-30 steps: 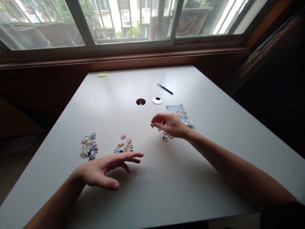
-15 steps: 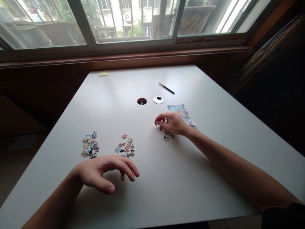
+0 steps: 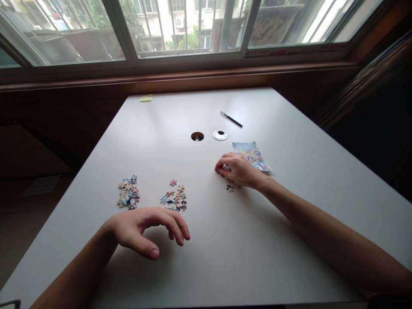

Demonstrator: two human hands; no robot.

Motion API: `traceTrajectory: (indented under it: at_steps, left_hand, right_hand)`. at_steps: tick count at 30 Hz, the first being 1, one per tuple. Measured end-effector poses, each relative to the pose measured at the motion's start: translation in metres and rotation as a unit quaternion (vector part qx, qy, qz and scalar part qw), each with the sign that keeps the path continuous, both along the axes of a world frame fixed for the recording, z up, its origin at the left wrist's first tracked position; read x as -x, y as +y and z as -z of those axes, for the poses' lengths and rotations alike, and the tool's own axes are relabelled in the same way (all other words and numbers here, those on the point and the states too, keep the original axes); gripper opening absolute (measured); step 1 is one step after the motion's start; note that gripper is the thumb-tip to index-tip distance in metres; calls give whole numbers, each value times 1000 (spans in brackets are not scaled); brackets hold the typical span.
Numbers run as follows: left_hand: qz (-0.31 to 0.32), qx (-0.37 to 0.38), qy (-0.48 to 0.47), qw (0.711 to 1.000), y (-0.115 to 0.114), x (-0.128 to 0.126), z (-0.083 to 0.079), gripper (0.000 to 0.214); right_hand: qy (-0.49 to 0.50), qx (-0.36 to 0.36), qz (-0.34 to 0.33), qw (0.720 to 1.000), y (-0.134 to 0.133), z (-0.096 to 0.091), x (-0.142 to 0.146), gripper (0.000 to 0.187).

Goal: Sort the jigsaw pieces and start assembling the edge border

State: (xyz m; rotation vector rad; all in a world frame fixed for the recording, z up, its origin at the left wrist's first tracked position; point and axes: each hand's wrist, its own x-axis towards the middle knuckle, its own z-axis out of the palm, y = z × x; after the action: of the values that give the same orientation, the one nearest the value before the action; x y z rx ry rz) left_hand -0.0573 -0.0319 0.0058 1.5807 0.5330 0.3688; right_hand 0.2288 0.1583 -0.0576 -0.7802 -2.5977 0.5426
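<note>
Two heaps of small jigsaw pieces lie on the white table (image 3: 225, 249): one pile (image 3: 128, 198) at the left and a second pile (image 3: 175, 199) nearer the middle. My left hand (image 3: 146, 227) hovers just in front of the second pile, fingers curled downward and holding nothing. My right hand (image 3: 240, 171) rests on the table over a few more loose pieces (image 3: 231, 187), its fingertips pressed down on a piece at the left edge of that group. A printed picture sheet (image 3: 251, 154) lies right behind this hand.
A black pen (image 3: 231, 119) lies farther back. A round cable hole (image 3: 197, 136) and its white cap (image 3: 220, 135) sit mid-table. A yellow sticky pad (image 3: 146, 98) is at the far left corner. A window runs along the far wall.
My right hand, which held a piece just above the table, has come down onto the loose pieces. My left hand's fingers have curled from outstretched to bent downward.
</note>
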Motion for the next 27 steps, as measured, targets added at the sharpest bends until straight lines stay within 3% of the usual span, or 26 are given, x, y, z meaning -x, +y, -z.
traceTrajectory:
  at_steps: [2,4,6,7,8,10,11,12,14,18,22,27]
  left_hand:
    - [-14,-4,3,1000,-1,8,-1,37]
    - [-70,-22,7,997,-4,23,0,25]
    - [-195,-75,31,977,-7,43,1,19]
    - [-287,-115,69,948,-8,54,2,20]
    - [-388,-168,130,897,-9,64,4,20]
    - [-543,-297,291,730,-8,83,8,19]
    - [-571,-337,369,651,-8,91,11,19]
    - [-566,-353,420,615,-7,96,13,20]
    - [-535,-343,474,610,-5,103,19,24]
    - [-467,-307,524,643,-3,101,27,28]
    - [-448,-266,531,668,-2,96,31,28]
    - [-467,-288,559,622,-2,93,28,19]
  right_hand:
    - [-3,-5,-2,1000,1,1,0,9]
    - [-5,-9,-5,1000,2,3,1,9]
    - [-8,-11,-9,1000,4,5,1,9]
    - [-9,-12,-10,1000,4,5,0,9]
    - [-11,-12,-12,1000,4,5,0,10]
    - [-9,-14,-15,1000,3,5,1,11]
    - [-7,-16,-15,1000,2,5,1,12]
    - [-1,-19,-16,1000,1,5,1,12]
    - [15,-30,-18,999,-1,5,3,12]
    - [43,-48,-26,998,-5,9,6,12]
    - [36,-61,-28,997,-6,11,8,10]
    - [31,-75,-31,996,-6,12,7,11]
